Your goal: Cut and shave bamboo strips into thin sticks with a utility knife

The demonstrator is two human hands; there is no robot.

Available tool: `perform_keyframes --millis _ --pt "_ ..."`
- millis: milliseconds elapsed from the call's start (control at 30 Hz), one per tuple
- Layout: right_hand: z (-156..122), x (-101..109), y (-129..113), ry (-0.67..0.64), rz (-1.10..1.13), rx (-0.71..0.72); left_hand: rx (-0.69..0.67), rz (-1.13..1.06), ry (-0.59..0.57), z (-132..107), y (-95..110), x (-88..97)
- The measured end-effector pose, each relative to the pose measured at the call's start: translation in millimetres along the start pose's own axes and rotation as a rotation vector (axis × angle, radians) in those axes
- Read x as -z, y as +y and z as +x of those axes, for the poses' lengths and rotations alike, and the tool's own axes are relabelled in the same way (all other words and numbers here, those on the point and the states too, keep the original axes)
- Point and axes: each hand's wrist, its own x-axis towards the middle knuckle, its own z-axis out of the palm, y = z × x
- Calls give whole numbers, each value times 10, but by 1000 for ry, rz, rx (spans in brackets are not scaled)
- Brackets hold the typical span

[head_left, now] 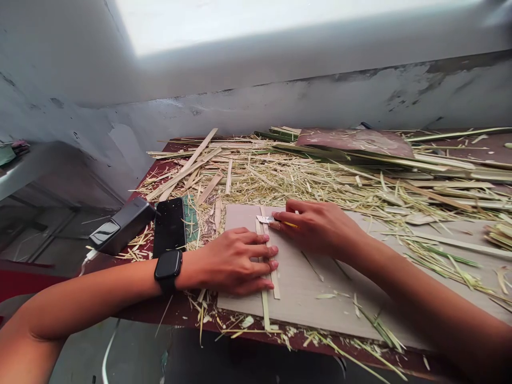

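Note:
My left hand (240,261) lies flat, fingers spread, pressing two thin pale strips, which look like split bamboo, onto a grey-beige board (296,298). One strip (265,309) reaches past the board's near edge; the other strip (276,285) ends just short of it. My right hand (316,224) grips a utility knife (285,224) with a yellow part on its handle. Its blade lies across the strips near their far ends, beyond my left fingers. My right fingers cover most of the handle.
Shavings (264,178) and longer strips (192,162) cover the back of the dark red table. A phone (170,224) and a black box-shaped device (124,224) with a white cable stand at left. A brown sheet (352,140) rests on strips at the back, near the wall (280,106).

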Motion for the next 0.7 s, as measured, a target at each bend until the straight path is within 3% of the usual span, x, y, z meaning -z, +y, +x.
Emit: perform_keyframes --millis 367,500,700 --pt "37 6 18 -83 76 -58 62 -31 5 -14 8 -10" --pt "12 -11 32 -50 77 -11 152 -42 2 -30 29 -15" --pt "-54 -31 57 -24 80 8 142 -94 -40 -33 9 -13"
